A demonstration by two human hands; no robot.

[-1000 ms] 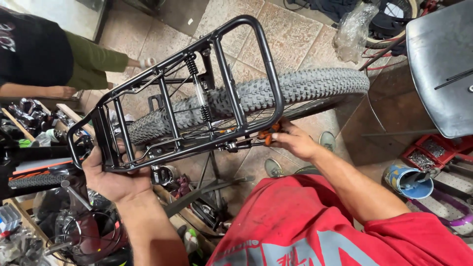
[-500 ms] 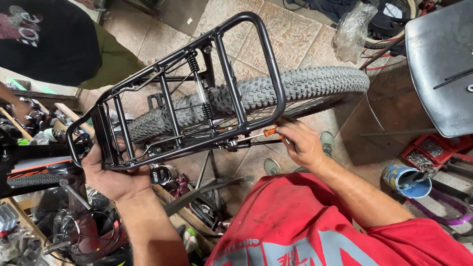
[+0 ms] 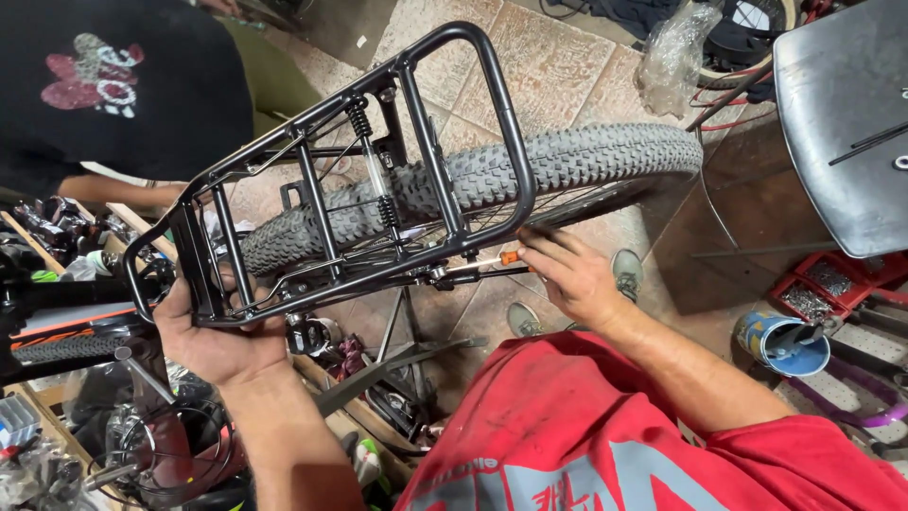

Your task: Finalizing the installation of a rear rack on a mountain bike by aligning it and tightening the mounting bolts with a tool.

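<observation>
Two hands: both are on the bicycle work, one at each end of the rack.
Left hand [image 3: 219, 333]: fingers curled shut around the near end rail of the black tubular metal rear rack [image 3: 378, 180], palm up beneath it.
Right hand [image 3: 570, 277]: fingers pinched together on the orange-handled screwdriver [image 3: 478, 266], at the rack's side rail.
Rack: sits tilted above the knobby grey bicycle tyre [image 3: 530, 170], its looped end pointing away from the person, a coiled spring clamp lying along its middle.
Screwdriver: lies roughly level, shaft pointing left toward a small fitting under the rack's rail; whether the tip touches it I cannot tell.
Tyre: runs beneath the rack from left to right, over a tiled floor [image 3: 558, 66].
Nearby: a blue tin of tools [image 3: 777, 341] stands on the floor to the right; a second person in a black shirt [image 3: 113, 85] is at the upper left.
Foreground: the person's red shirt [image 3: 605, 445] fills the lower right.
</observation>
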